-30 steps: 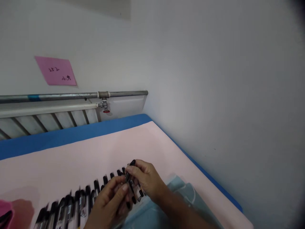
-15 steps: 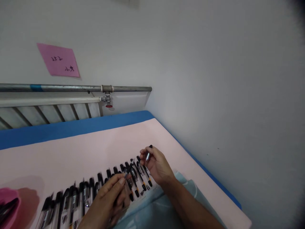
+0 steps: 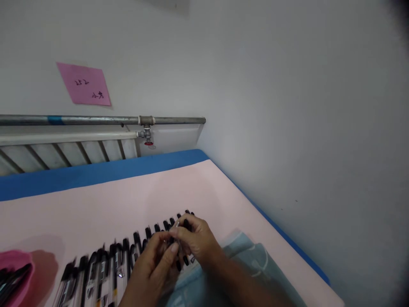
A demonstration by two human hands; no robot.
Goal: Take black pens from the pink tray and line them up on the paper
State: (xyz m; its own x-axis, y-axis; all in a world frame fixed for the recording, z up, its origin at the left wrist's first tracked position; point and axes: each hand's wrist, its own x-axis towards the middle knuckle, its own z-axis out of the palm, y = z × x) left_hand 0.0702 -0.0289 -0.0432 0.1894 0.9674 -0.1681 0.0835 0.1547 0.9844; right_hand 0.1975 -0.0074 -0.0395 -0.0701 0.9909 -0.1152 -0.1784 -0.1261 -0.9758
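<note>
Above the surface point(image 3: 143, 192) | left hand point(image 3: 151, 262), right hand point(image 3: 201, 241) gripping pen parts point(image 3: 187, 224), apparently steadying them | pens point(image 3: 112, 250) lying in rows, presumably for reach

Both hands point(image 3: 150, 270) point(image 3: 198, 239) meet, fingers curled, fingertips apparently pinching.

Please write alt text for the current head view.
A person's left hand and right hand meet around partly hidden pen parts, over a row of black-capped pens on a pale pink surface. A pink container with dark items is at lower left.
</note>
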